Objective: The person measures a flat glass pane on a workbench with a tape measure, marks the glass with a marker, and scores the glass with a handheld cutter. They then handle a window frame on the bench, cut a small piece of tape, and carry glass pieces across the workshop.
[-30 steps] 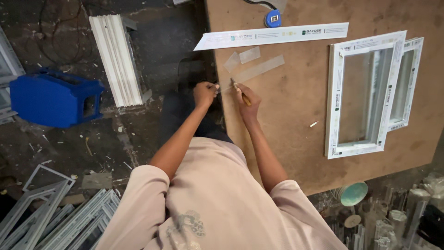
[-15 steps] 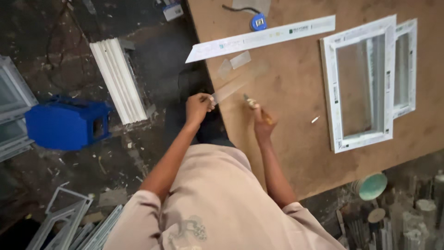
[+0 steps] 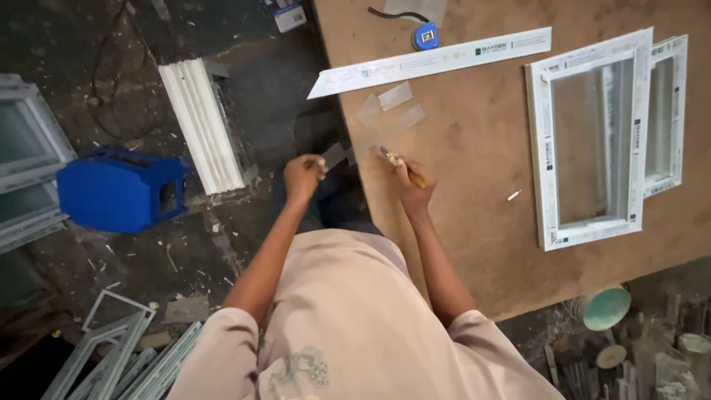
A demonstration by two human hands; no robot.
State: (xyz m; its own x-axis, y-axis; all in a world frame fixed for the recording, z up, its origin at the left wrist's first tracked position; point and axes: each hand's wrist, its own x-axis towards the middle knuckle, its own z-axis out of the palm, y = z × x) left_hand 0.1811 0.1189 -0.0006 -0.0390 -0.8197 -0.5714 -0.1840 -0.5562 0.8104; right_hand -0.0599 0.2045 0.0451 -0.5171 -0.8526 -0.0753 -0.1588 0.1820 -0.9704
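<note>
at the edge of a brown counter (image 3: 474, 222), the left hand (image 3: 302, 178) pinched a small clear strip (image 3: 335, 155) while the right hand (image 3: 412, 185) was closed around a yellow-handled tool (image 3: 400, 166). more clear strips (image 3: 392, 111) lay at twelve o'clock, a white window frame (image 3: 592, 141) at three o'clock.

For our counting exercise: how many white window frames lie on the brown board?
2. A larger window frame lies on the brown board at its right side; a smaller window frame sits beside it, partly tucked under its right edge. Others may be hidden.
</note>
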